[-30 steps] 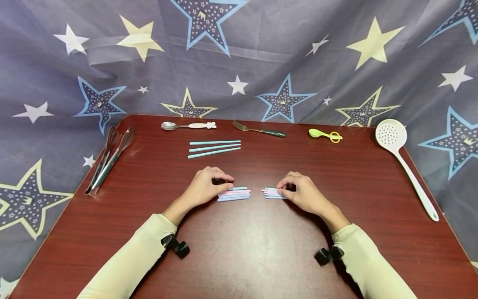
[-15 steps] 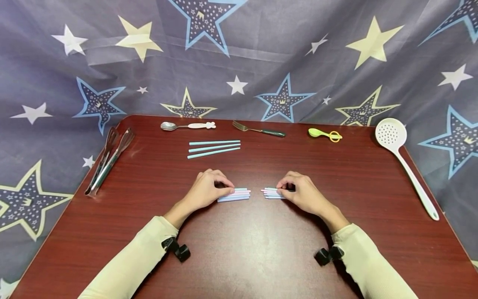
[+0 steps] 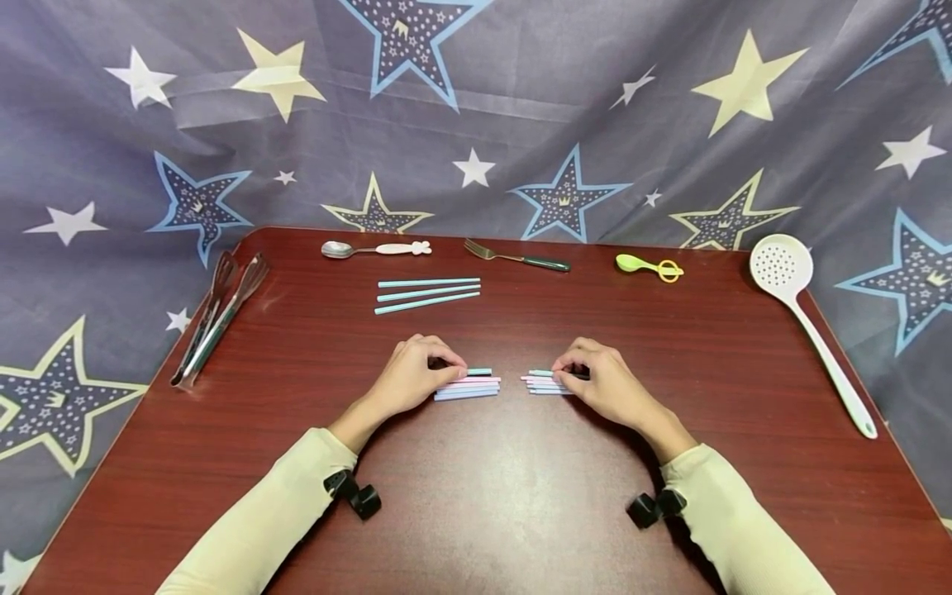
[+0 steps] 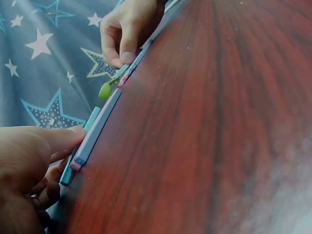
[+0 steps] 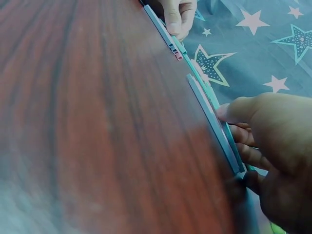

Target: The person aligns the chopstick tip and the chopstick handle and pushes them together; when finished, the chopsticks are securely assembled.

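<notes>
My left hand (image 3: 407, 376) pinches a slim teal stick (image 3: 479, 372) between thumb and fingers at the far side of a row of short sticks. Nearer in that row lie a pink stick (image 3: 487, 381) and lavender sticks (image 3: 466, 395), side by side on the table. Across a small gap, my right hand (image 3: 601, 378) pinches another teal stick (image 3: 541, 373) at the far side of a similar row, with pink ends (image 3: 527, 379) and lavender sticks (image 3: 549, 392) beside it. In the right wrist view, the right thumb presses on its teal stick (image 5: 235, 146), partly hidden by the fingers.
Behind the hands lie three longer teal sticks (image 3: 427, 295). Along the back edge are a spoon (image 3: 375, 249), a fork (image 3: 516, 255) and a small green spoon (image 3: 649, 266). Metal tongs (image 3: 216, 322) lie at left, a white skimmer (image 3: 811, 330) at right. A star-patterned cloth (image 3: 476, 99) hangs behind.
My left thumb has shifted from over the pink sticks to the far teal stick. Both teal sticks now sit slightly farther from the pink ones. The right hand has barely moved.
</notes>
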The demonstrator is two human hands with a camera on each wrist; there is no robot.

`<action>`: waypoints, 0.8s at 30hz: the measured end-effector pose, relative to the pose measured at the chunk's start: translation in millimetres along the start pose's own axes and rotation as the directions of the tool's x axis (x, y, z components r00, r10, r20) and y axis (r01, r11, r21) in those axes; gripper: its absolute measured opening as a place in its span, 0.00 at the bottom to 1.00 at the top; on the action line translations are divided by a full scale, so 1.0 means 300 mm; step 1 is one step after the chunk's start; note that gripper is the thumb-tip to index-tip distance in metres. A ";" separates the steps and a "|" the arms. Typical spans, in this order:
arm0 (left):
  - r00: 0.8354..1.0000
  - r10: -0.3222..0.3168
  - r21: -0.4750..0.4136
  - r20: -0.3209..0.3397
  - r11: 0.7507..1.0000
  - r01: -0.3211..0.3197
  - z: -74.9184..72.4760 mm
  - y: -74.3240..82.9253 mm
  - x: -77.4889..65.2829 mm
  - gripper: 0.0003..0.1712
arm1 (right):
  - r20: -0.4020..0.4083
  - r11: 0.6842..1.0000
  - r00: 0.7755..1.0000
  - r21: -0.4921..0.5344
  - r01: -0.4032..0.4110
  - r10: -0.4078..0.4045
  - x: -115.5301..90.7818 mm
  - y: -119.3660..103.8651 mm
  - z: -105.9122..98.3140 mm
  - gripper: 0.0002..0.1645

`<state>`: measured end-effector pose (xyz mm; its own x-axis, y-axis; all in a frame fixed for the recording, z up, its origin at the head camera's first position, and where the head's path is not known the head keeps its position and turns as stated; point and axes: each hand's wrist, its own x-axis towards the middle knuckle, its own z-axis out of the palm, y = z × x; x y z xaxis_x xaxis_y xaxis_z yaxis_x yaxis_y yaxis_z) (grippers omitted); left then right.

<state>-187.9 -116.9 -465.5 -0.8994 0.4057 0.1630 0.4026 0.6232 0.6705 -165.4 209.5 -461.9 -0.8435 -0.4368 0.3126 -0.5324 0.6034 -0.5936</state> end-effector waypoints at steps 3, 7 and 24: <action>1.000 -0.013 -0.008 -0.009 1.000 0.013 -0.003 0.005 0.004 0.03 | -0.036 1.000 0.999 -0.007 0.027 -0.027 0.001 0.004 -0.002 0.03; 0.998 -0.049 0.003 -0.040 0.999 0.049 -0.016 0.014 0.009 0.03 | -0.082 0.999 0.996 0.003 0.040 -0.040 0.006 0.009 -0.005 0.04; 0.996 0.043 -0.098 -0.084 0.994 -0.052 -0.098 0.108 0.084 0.04 | -0.206 0.997 0.978 0.071 0.030 -0.015 0.078 -0.044 -0.082 0.05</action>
<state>-202.5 -106.2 -418.2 -0.8922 0.3748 0.2520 0.4297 0.5326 0.7291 -179.9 207.7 -428.4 -0.8319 -0.2989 0.4676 -0.5513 0.5410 -0.6351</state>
